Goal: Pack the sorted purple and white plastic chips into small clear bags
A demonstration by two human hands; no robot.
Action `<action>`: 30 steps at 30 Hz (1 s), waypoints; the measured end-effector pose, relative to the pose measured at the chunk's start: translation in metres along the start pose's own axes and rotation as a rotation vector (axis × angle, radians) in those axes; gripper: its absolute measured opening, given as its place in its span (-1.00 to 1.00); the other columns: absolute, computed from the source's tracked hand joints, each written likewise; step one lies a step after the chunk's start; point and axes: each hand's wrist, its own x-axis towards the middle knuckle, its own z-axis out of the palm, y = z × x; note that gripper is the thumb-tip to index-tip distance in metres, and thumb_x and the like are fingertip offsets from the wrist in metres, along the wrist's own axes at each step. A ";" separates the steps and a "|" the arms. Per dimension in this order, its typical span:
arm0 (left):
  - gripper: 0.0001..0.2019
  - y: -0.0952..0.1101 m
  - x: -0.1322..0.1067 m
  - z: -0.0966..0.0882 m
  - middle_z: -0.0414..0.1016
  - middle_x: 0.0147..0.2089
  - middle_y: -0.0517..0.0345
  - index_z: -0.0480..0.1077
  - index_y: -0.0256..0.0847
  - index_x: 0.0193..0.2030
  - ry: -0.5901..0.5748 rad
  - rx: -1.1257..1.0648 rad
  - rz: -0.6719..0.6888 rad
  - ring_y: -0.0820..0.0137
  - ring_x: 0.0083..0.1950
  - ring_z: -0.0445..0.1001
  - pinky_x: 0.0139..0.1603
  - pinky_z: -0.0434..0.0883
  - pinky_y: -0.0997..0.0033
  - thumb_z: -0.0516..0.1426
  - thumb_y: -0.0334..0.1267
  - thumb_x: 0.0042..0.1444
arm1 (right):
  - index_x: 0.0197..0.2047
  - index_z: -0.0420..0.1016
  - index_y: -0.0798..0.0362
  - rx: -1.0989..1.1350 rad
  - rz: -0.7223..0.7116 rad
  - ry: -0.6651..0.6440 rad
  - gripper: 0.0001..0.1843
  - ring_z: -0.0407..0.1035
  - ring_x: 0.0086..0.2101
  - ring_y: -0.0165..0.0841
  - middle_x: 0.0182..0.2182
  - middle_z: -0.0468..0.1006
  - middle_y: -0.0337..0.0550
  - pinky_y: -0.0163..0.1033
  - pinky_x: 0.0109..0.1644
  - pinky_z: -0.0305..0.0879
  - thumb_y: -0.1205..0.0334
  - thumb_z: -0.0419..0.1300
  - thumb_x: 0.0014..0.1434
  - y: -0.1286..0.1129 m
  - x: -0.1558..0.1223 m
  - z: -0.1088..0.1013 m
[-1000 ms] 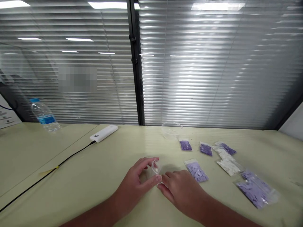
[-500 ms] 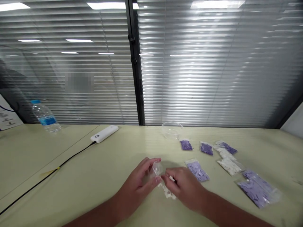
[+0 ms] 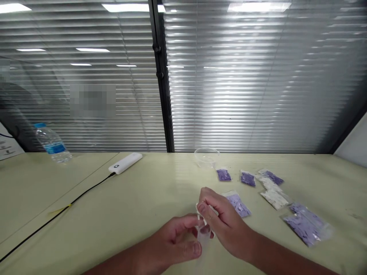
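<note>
A pale green counter (image 3: 86,183) is carrying flat clear bags of purple pieces (image 3: 237,204) on the right. Between the hands, a small clear plastic bag (image 3: 204,231) is standing with its long axis running near to far. The right hand (image 3: 225,223) is pinching its far edge in a closed grip, while the nearer left hand (image 3: 172,238) is curling half-closed against its lower part, though whether that grip has hold is hidden.

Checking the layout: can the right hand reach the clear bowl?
Probably yes: no packet lies between the right hand and clear bowl, though it's pinching a small clear bag.
</note>
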 end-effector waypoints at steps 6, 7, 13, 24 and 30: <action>-0.40 0.005 0.005 -0.006 0.61 -0.02 0.16 0.54 -0.03 0.05 -0.047 -0.015 0.033 0.32 0.11 0.54 0.28 0.48 0.32 0.44 0.14 -0.13 | -0.40 0.26 0.07 -0.020 -0.084 -0.059 -0.64 0.26 -0.30 -0.40 -0.36 0.30 -0.21 -0.25 -0.20 0.21 0.17 0.03 0.47 0.003 0.000 0.000; -0.42 0.007 0.005 -0.006 0.61 -0.02 0.16 0.54 -0.04 0.05 -0.063 -0.027 0.033 0.35 0.11 0.54 0.25 0.47 0.37 0.45 0.10 -0.11 | -0.40 0.27 0.08 -0.022 -0.089 -0.076 -0.64 0.26 -0.29 -0.39 -0.35 0.30 -0.21 -0.24 -0.20 0.21 0.17 0.03 0.47 0.003 0.000 -0.001; -0.44 0.012 0.002 -0.006 0.59 -0.02 0.17 0.53 -0.07 0.05 -0.083 -0.079 -0.011 0.42 0.08 0.52 0.12 0.45 0.53 0.46 0.03 -0.09 | -0.36 0.26 0.07 -0.112 -0.136 -0.152 -0.69 0.25 -0.24 -0.36 -0.30 0.28 -0.18 -0.21 -0.17 0.22 0.20 0.01 0.48 0.003 -0.003 -0.003; -0.41 0.000 0.006 -0.017 0.56 0.03 0.12 0.48 -0.16 0.09 -0.106 -0.094 0.006 0.45 0.06 0.49 0.19 0.46 0.47 0.47 -0.08 -0.08 | -0.16 0.35 0.05 -0.269 -0.429 -0.132 -0.86 0.21 -0.21 -0.27 -0.27 0.29 -0.13 -0.09 -0.15 0.16 0.32 -0.03 0.38 0.015 -0.007 -0.008; -0.48 -0.004 0.004 -0.016 0.53 -0.05 0.15 0.49 -0.18 -0.01 -0.046 -0.095 0.061 0.48 0.01 0.46 0.09 0.42 0.55 0.45 -0.02 -0.07 | -0.04 0.44 0.06 -0.393 -0.520 -0.027 -0.78 0.23 -0.16 -0.21 -0.21 0.30 -0.05 -0.06 -0.14 0.16 0.39 0.04 0.30 0.015 -0.007 -0.011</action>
